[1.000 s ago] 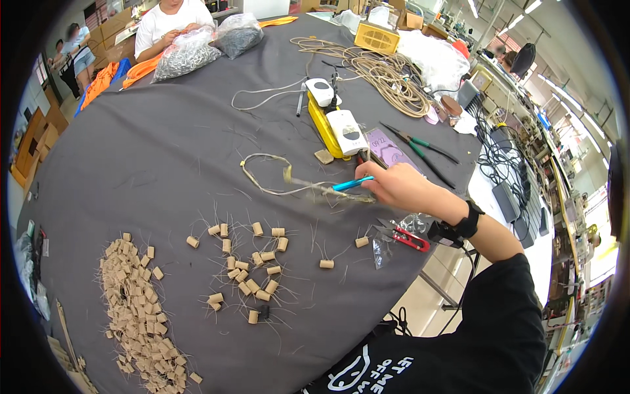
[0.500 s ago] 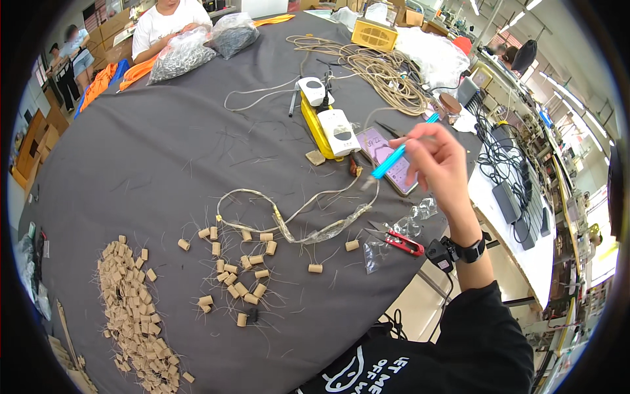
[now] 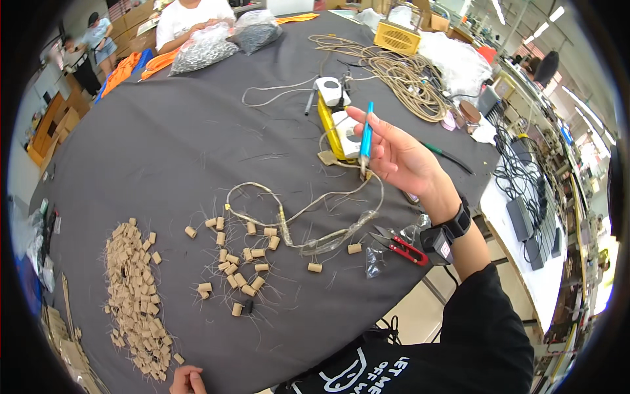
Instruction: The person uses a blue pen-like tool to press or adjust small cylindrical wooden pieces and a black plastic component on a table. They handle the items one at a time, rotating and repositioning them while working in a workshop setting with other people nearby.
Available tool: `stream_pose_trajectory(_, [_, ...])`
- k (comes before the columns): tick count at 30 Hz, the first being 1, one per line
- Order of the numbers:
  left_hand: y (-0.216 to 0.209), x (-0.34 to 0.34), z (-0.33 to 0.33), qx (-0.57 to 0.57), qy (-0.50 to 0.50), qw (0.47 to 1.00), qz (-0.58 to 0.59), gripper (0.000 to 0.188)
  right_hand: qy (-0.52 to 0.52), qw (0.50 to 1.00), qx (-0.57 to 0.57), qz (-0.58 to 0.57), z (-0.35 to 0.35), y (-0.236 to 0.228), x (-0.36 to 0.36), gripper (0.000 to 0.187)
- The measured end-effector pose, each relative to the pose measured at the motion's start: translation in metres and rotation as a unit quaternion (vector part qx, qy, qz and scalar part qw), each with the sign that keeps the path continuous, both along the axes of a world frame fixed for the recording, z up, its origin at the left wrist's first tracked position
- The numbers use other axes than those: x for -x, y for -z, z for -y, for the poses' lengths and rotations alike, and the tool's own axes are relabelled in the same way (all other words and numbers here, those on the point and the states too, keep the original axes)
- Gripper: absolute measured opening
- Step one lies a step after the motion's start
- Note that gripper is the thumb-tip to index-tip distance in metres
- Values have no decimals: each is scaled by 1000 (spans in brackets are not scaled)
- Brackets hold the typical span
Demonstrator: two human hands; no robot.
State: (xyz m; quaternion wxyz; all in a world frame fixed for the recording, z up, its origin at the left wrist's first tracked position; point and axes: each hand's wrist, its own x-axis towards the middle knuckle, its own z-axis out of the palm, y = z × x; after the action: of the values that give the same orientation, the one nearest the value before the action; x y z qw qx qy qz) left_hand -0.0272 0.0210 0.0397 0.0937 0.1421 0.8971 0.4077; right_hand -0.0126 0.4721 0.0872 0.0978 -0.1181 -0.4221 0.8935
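"What was the biggest thing we had before us?"

"A grey cloth [image 3: 131, 171], spread over the whole worktop. On its far right part we had a loose coil of beige cord [image 3: 410, 95]."

"And next in size?"

"A long pile of tan cylinders [image 3: 134, 282] at our left, thin wire leads poking out. Then a pale cable [image 3: 262, 188] lay looped across the middle, clear film around one stretch, and beyond it a yellow power strip [image 3: 330, 128]."

"How did we have our hands?"

"Our right hand [image 3: 410, 154], above the cloth near the strip, pinched a blue pen-shaped tool [image 3: 366, 134] between thumb and fingers, tip downward. We couldn't tell whether that tip touched the cable. Our left hand [image 3: 188, 382] showed only partly at the lower edge, fingers curled, just beside the pile's near end; we couldn't tell whether it held anything."

"And the smallest things?"

"Red-handled snips [image 3: 403, 248] lay by our right wrist, more single cylinders [image 3: 315, 268] were scattered mid-cloth, and a little black piece [image 3: 248, 306] sat beside one."
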Motion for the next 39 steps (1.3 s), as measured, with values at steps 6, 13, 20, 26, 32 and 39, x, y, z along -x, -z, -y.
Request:
stream_pose_trajectory(6, [-73,17,-46,164,164,972,25,14,-122,990,62,-19,19,24,30,18])
stream_pose_trajectory(13, [-73,68,-97,92,175,980,-27,13,-166,986,5,15,22,34,11,21])
stream_pose_trajectory(20, [-66,82,-130,173,75,979,-82,27,-85,995,45,-25,9,28,3,10])
stream_pose_trajectory(26, [-45,92,-118,-223,7,971,91,27,-6,999,15,44,-6,35,12,15])
stream_pose_trajectory(32, [-34,101,-103,-482,-58,867,115,26,-14,998,-34,55,9,34,11,17])
stream_pose_trajectory(39, [-41,83,-119,-54,18,981,-184,18,-2,995,-72,67,9,34,10,22])
